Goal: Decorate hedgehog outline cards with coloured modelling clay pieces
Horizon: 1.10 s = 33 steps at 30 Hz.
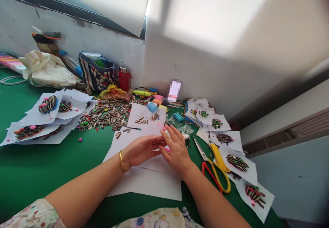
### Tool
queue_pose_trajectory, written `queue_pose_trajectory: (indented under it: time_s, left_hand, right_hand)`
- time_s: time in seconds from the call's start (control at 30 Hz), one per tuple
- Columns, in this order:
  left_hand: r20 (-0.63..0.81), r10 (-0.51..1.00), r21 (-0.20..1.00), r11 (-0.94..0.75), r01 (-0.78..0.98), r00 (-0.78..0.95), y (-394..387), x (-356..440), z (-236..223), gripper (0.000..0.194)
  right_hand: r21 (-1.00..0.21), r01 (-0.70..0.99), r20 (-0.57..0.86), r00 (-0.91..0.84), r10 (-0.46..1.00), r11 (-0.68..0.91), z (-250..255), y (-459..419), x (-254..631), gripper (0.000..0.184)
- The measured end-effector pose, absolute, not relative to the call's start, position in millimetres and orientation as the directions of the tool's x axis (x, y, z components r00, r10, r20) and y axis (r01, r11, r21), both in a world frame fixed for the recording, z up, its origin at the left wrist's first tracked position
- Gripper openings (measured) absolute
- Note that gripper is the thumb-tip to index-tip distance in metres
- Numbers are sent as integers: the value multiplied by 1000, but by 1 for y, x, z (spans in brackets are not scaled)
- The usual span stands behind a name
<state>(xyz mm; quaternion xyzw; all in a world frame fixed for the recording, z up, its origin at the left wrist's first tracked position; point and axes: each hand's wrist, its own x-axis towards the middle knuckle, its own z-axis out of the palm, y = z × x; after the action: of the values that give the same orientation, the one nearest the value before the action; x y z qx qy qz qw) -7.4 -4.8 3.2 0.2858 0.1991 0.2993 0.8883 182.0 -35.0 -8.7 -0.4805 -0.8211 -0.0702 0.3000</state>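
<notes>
Both my hands meet over white paper sheets [147,181] on a green table [51,163]. My left hand [141,150], with a gold bangle at the wrist, has its fingers stretched toward my right hand [176,149]. A small bit of pink clay [167,150] shows between the two hands. My right hand's fingers are curled together over it. Just beyond the hands lies a sheet [146,118] with a few sunflower seeds stuck on.
A heap of sunflower seeds [105,115] lies behind the sheets. Yellow and red scissors [216,168] rest right of my right hand. Finished seed pictures lie left [47,106] and right [238,163]. Clay lumps, a red flask [124,79] and bags [96,70] stand by the wall.
</notes>
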Motion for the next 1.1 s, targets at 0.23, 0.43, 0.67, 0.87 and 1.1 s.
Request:
queue_pose_trajectory:
  time_s: [0.23,0.43,0.67,0.87,1.1]
  left_hand:
    - [-170,630,583,684,-438,758,-3,-10,3,34]
    - [-183,603,569,709,-416,777,-4,-8,5,34]
    - [-184,609,557,711,-429,771,-2,-11,-1,33]
    - [-218,629,604,688,-403,747,-1,-12,0,33]
    - [-205,645,619,668,-413,736,0,-13,-2,31]
  right_hand:
    - [-141,844,566,-360,742,517,-11,-35,184,52]
    - [-205,812,565,-357,744,546,-8,-35,182,53]
    - [-358,733,600,-294,744,579,-8,-35,186,52]
    - [-314,774,634,-260,728,550,-5,-36,189,40]
    - [-249,819,637,-263,724,516,-3,-37,189,38]
